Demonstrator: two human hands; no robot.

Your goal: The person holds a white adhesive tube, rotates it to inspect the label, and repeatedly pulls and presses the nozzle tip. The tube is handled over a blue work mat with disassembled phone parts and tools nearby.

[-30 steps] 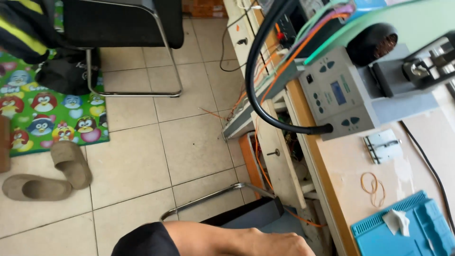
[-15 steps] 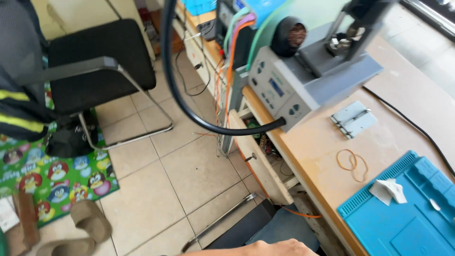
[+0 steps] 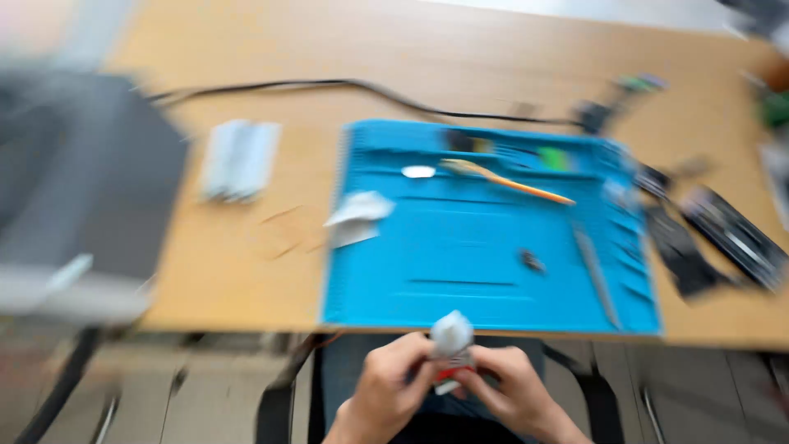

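The picture is blurred by head motion. Both hands meet below the front edge of the wooden table, over my lap. My left hand and my right hand pinch between them a small white and red object, too blurred to identify. Just beyond the hands lies a blue work mat with a white scrap of tissue at its left edge, an orange-handled tool, a grey thin tool and a small dark part.
A grey machine fills the table's left side, with a pale metal block next to it. A black cable runs along the back. Dark flat parts lie right of the mat. Chair legs and tiled floor show below.
The view has swung from the floor and the machine on the left to the table and blue mat. Both hands have come into view, holding the small object together.
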